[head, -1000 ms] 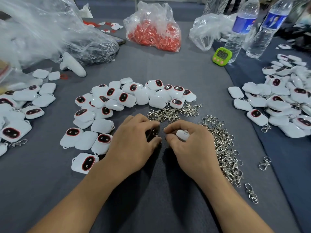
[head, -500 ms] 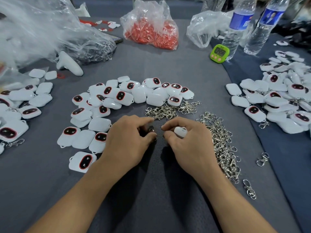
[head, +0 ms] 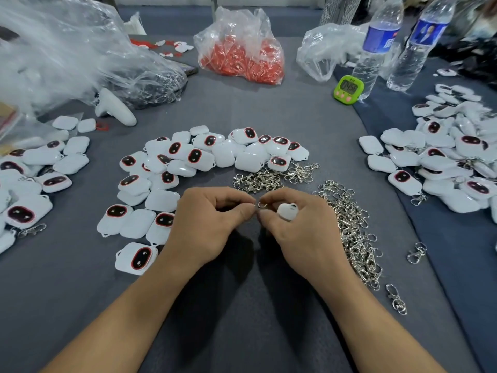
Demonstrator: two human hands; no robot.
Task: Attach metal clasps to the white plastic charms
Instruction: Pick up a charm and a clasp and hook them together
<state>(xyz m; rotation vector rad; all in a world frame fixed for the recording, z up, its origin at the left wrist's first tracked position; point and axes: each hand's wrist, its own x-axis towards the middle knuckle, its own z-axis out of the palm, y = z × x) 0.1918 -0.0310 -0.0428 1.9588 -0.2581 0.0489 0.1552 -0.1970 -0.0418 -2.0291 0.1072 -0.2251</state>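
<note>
- At the near middle of the grey table (head: pixel 242 117), the left hand (head: pixel 212 222) and the right hand (head: pixel 298 224) meet fingertip to fingertip.
- The left hand's thumb and forefinger pinch a small metal clasp (head: pixel 262 205) — its other fingers are curled under.
- The right hand grips a white charm (head: pixel 287 211) in its curled fingers, with thumb and forefinger closed at the same clasp. Whether clasp and charm are joined cannot be told.
- Loose clasps (head: pixel 352 230) lie in a strip just right of the right hand.
- Loose charms (head: pixel 188 157) arc from left of the left hand round the far side of both hands.
- A green timer (head: pixel 348 88) stands far right.
</note>
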